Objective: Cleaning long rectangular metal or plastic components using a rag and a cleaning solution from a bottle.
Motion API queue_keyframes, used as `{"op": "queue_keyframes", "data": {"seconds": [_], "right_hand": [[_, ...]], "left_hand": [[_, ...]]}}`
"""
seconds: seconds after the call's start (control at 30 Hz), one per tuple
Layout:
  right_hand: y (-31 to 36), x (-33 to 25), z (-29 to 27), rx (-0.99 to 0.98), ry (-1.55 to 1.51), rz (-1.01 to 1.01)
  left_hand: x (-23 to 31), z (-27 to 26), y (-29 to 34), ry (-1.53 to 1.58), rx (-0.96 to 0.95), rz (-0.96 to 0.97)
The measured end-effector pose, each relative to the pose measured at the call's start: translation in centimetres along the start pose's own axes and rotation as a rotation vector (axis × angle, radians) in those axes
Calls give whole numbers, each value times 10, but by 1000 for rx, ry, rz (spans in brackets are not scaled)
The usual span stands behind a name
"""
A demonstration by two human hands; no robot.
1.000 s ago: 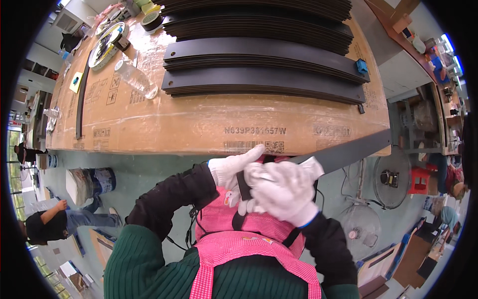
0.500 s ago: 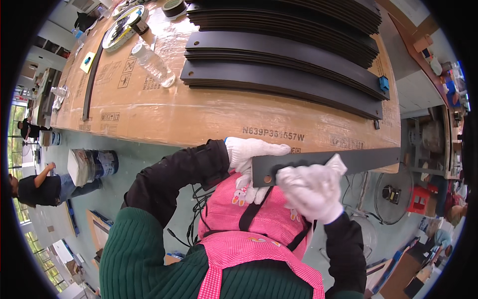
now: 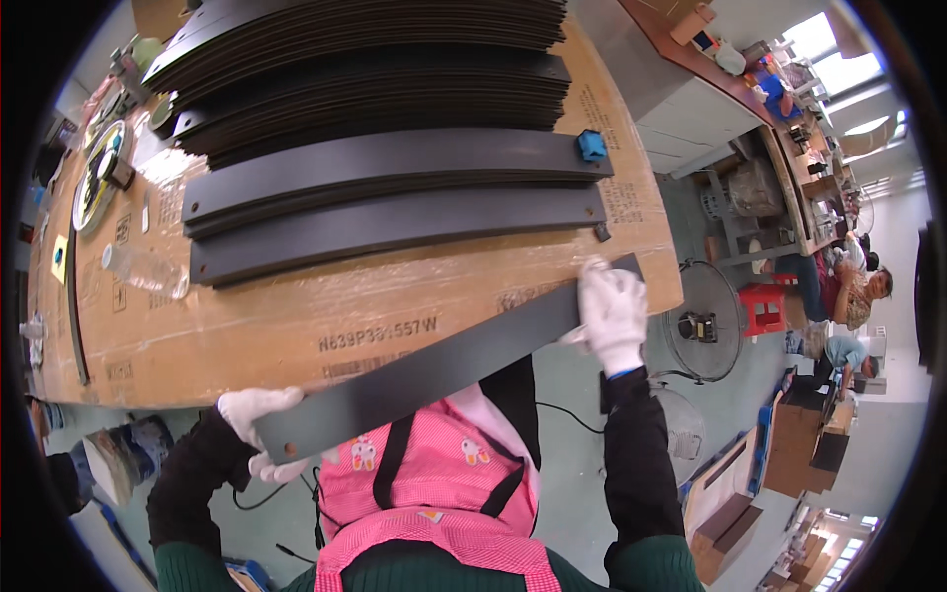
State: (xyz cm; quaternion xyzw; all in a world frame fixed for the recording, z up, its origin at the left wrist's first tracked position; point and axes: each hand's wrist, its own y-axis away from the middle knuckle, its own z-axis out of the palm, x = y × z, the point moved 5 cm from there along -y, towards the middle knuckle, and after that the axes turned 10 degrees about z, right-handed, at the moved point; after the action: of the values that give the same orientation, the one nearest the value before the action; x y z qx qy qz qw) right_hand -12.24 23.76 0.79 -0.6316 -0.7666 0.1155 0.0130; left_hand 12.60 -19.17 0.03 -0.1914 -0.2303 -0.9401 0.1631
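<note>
A long dark grey flat strip with a small hole near its left end lies slantwise in front of me, its right end farther off and over the table edge. My left hand, in a white glove, grips the strip's left end between thumb and fingers. Near the other end my gloved right hand is closed over the strip, fingers across its top face. Beyond it, stacks of similar dark strips lie on the table. On one of them, at its right end, sits a small blue block.
Brown cardboard covers the table. At left are a clear plastic bottle, a round tray and a single narrow dark strip. A floor fan and a red stool stand at right, with people seated beyond.
My right hand has moved from near the strip's holed end to its far right end. My view has turned right; the strip now slants, and my left hand still holds its left end.
</note>
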Motion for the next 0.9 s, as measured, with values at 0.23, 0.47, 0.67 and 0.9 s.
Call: {"op": "queue_keyframes", "data": {"seconds": [0.23, 0.47, 0.67, 0.9], "right_hand": [[-59, 156, 17, 10, 42, 513], [-48, 196, -3, 26, -58, 639], [-39, 144, -15, -109, -188, 486], [-43, 104, 15, -126, -232, 381]], "left_hand": [[-4, -10, 3, 12, 199, -38], [48, -44, 11, -539, 471, -185], [70, -55, -7, -758, 466, -412], [93, -66, 31, -973, 558, -428]]}}
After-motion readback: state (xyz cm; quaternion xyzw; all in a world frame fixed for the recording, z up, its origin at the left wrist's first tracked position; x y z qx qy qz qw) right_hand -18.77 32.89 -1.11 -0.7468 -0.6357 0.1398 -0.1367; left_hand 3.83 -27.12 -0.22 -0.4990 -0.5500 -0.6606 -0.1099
